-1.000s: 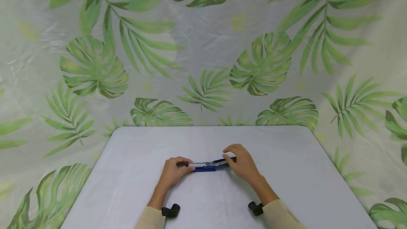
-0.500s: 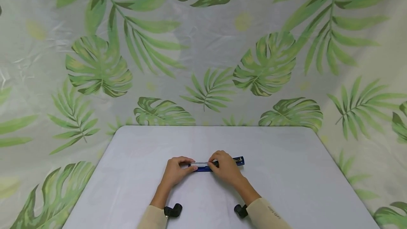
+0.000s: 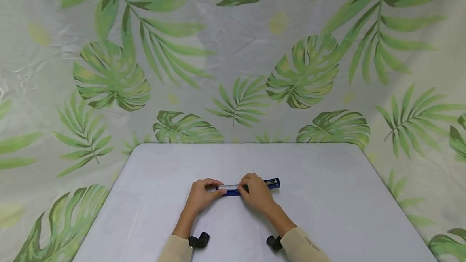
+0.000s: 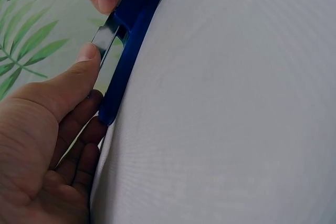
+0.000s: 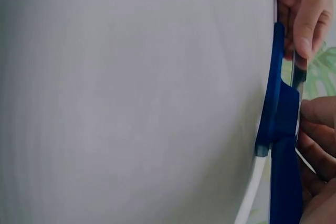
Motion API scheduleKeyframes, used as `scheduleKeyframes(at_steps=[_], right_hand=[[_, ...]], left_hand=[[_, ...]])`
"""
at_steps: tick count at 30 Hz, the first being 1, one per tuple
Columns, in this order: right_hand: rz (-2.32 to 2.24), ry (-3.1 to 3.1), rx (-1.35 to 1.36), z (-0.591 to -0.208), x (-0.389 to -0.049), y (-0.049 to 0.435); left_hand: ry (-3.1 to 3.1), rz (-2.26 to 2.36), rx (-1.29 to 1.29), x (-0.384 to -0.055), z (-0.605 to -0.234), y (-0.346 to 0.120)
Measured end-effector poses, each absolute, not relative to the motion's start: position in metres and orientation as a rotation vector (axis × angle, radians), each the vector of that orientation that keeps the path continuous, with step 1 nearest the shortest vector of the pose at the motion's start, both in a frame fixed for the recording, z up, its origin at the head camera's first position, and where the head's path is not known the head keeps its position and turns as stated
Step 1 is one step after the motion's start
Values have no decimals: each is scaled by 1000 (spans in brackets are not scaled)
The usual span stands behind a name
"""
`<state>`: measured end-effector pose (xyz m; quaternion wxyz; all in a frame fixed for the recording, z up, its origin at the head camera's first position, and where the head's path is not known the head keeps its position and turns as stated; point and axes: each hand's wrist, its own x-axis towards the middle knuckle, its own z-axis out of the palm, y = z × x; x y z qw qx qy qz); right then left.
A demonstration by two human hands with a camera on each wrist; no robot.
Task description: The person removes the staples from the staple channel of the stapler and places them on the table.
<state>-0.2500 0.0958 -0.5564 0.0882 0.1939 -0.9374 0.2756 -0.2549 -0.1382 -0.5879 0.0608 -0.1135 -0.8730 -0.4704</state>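
A blue stapler (image 3: 231, 193) lies opened out on the white table, its metal magazine (image 3: 230, 187) showing on top and its upper arm (image 3: 275, 182) swung back to the right. My left hand (image 3: 198, 195) grips the left end, thumb on the near side and fingers on the far side. The right hand (image 3: 257, 192) pinches at the magazine near the hinge with thumb and fingertips, covering the hinge. In the left wrist view, my left thumb (image 4: 88, 53) presses the metal magazine's edge. Whether the right fingertips hold any staples is hidden.
The white tabletop (image 3: 327, 197) spreads around the stapler on all sides. A leaf-patterned cloth (image 3: 233, 51) hangs behind the table's far edge. Dark wrist cameras (image 3: 199, 240) sit on both wrists.
My right hand has moved left from the stapler's swung-back upper arm to the magazine near the hinge. That arm now lies farther back. The left hand has kept its grip.
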Motion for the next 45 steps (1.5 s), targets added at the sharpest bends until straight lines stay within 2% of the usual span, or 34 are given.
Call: scheduleKeyframes(at_steps=[23, 37, 45], right_hand=[[1042, -2765, 480, -556, -250, 92], [749, -2843, 754, -543, -260, 94], [924, -2853, 737, -544, -260, 99]], left_hand=[[-2651, -1447, -314, -253, -592, -139], [-2642, -1461, -329, -254, -588, -138], [-2638, -1457, -332, -253, -588, -138]])
